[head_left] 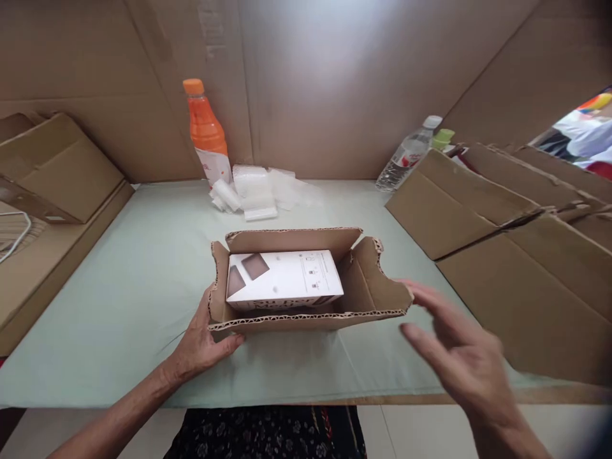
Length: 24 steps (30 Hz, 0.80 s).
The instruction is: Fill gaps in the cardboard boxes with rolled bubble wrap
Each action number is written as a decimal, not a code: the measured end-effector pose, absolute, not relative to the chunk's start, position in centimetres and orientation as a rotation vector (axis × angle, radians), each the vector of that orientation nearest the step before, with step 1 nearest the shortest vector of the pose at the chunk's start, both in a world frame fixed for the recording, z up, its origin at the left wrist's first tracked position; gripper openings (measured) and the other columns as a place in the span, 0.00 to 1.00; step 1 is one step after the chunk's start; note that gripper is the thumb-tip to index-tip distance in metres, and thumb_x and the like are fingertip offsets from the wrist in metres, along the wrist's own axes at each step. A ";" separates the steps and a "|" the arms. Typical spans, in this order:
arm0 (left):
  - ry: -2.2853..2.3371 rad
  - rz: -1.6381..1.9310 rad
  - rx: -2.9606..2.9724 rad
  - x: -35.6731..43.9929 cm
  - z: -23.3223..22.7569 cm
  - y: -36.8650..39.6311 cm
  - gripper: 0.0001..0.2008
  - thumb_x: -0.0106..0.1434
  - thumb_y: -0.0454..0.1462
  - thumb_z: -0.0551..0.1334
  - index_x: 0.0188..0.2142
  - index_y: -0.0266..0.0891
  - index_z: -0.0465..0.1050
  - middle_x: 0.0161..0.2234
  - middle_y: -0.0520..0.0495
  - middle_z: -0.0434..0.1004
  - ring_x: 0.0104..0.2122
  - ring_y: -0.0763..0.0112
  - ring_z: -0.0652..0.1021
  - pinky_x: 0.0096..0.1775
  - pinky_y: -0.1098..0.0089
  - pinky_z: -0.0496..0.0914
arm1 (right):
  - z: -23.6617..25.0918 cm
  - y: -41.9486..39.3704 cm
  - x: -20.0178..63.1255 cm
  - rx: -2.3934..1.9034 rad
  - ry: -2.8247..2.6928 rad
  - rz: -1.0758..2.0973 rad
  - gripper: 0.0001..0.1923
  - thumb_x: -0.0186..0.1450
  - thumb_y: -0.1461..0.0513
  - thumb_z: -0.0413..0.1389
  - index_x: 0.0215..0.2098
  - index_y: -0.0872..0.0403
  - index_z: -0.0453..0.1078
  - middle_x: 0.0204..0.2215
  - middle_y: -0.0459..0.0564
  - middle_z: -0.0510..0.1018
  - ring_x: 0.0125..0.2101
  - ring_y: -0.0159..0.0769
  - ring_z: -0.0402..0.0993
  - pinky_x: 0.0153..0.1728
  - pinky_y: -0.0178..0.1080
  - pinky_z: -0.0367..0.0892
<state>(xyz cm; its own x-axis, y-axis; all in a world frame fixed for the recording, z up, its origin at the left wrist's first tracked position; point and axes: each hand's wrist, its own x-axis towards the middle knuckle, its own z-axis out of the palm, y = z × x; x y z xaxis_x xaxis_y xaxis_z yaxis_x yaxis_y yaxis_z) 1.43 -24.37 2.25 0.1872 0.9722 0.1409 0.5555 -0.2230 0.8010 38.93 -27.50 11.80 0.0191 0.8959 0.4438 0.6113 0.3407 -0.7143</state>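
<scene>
An open cardboard box (282, 324) stands on the table in front of me, its flaps up. Inside it, toward the left, lies a white printed carton (287, 275) with dark brown squares and lettering on its side; the box's right end shows bare cardboard. My left hand (198, 338) grips the box's near left corner, thumb along the front and fingers at the left side. At the right end is my right hand (461, 350), slightly blurred, thumb and fingers apart. Its fingertips reach behind the right flap, and whether they touch it I cannot tell.
An orange bottle (208, 131) and crumpled clear plastic packaging (255, 188) sit at the back. A clear bottle (408, 153) leans at the back right beside several cardboard boxes (530, 299). More cardboard (62, 169) and a white cable (21, 236) are at left. Cardboard walls enclose the green-covered table (129, 280).
</scene>
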 end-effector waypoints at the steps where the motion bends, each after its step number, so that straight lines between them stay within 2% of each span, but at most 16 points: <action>1: 1.440 0.900 1.862 1.5 2.2 -24.7 0.47 0.58 0.56 0.67 0.70 0.45 0.52 0.62 0.36 0.68 0.62 0.41 0.70 0.60 0.43 0.69 | 10.2 -27.4 38.8 -1.427 -1.717 0.489 0.19 0.66 0.52 0.60 0.54 0.46 0.74 0.50 0.53 0.80 0.50 0.50 0.77 0.49 0.53 0.75; 3: 1.434 0.896 1.854 1.9 2.2 -24.9 0.44 0.59 0.55 0.67 0.70 0.46 0.54 0.61 0.36 0.69 0.62 0.42 0.71 0.59 0.44 0.71 | 7.4 -27.1 38.1 -1.559 -1.763 0.632 0.21 0.63 0.47 0.60 0.49 0.50 0.75 0.43 0.56 0.82 0.36 0.48 0.80 0.34 0.50 0.77; 5: 1.400 0.880 1.827 2.4 2.1 -24.5 0.40 0.60 0.53 0.66 0.68 0.46 0.58 0.59 0.37 0.73 0.59 0.44 0.74 0.57 0.46 0.73 | 5.8 -26.6 37.1 -1.655 -1.737 0.702 0.22 0.63 0.44 0.58 0.42 0.52 0.76 0.36 0.56 0.82 0.25 0.43 0.75 0.22 0.45 0.72; 7: 1.373 0.897 1.797 2.7 2.2 -23.1 0.35 0.61 0.52 0.66 0.64 0.44 0.64 0.54 0.37 0.76 0.55 0.44 0.77 0.55 0.47 0.74 | 5.4 -25.4 36.0 -1.672 -1.710 0.729 0.21 0.64 0.44 0.56 0.42 0.52 0.75 0.36 0.56 0.81 0.25 0.42 0.73 0.19 0.42 0.69; 11: 1.483 1.014 1.716 1.7 2.6 -17.9 0.31 0.55 0.50 0.67 0.55 0.37 0.70 0.45 0.38 0.79 0.46 0.45 0.79 0.47 0.50 0.76 | 6.2 -20.3 33.1 -1.495 -1.756 0.762 0.21 0.64 0.50 0.56 0.51 0.52 0.72 0.44 0.56 0.80 0.40 0.47 0.77 0.35 0.46 0.74; 13: 1.571 1.076 1.641 1.0 2.9 -15.1 0.29 0.52 0.48 0.67 0.49 0.36 0.70 0.42 0.40 0.79 0.44 0.48 0.79 0.45 0.53 0.76 | 6.2 -17.2 31.4 -1.408 -1.753 0.814 0.26 0.63 0.52 0.57 0.57 0.51 0.68 0.49 0.56 0.79 0.46 0.49 0.75 0.43 0.48 0.74; 16: 1.636 1.186 1.519 0.5 3.0 -12.0 0.27 0.49 0.48 0.67 0.46 0.37 0.68 0.42 0.42 0.78 0.44 0.52 0.79 0.44 0.57 0.75 | 5.4 -13.5 29.9 -1.336 -1.724 0.879 0.33 0.61 0.55 0.57 0.64 0.51 0.62 0.56 0.56 0.75 0.51 0.49 0.73 0.47 0.50 0.73; 18: 1.636 1.239 1.441 0.5 2.6 -11.1 0.27 0.48 0.48 0.68 0.45 0.38 0.67 0.41 0.43 0.77 0.43 0.55 0.78 0.43 0.60 0.75 | 4.7 -11.7 30.4 -1.284 -1.760 0.887 0.33 0.62 0.57 0.55 0.65 0.51 0.62 0.59 0.56 0.73 0.53 0.48 0.73 0.49 0.51 0.73; 20: 1.634 1.256 1.367 0.6 2.1 -10.8 0.26 0.48 0.48 0.69 0.43 0.38 0.66 0.39 0.44 0.76 0.42 0.57 0.78 0.42 0.62 0.74 | 4.0 -10.0 32.1 -1.246 -1.842 0.837 0.28 0.63 0.57 0.54 0.62 0.50 0.66 0.61 0.54 0.72 0.54 0.47 0.73 0.51 0.51 0.72; 22: 1.651 1.243 1.312 0.5 1.4 -10.9 0.26 0.48 0.49 0.70 0.40 0.39 0.66 0.37 0.45 0.76 0.41 0.58 0.78 0.41 0.63 0.74 | 3.5 -7.6 34.3 -1.288 -1.919 0.677 0.22 0.65 0.58 0.52 0.57 0.49 0.71 0.60 0.53 0.74 0.55 0.46 0.72 0.55 0.51 0.69; 24: 1.683 1.227 1.281 0.4 0.9 -11.1 0.25 0.47 0.49 0.72 0.38 0.39 0.66 0.36 0.46 0.76 0.40 0.58 0.78 0.41 0.63 0.74 | 3.3 -4.2 36.4 -1.455 -1.984 0.433 0.21 0.66 0.60 0.52 0.56 0.50 0.72 0.59 0.54 0.75 0.57 0.48 0.70 0.58 0.52 0.65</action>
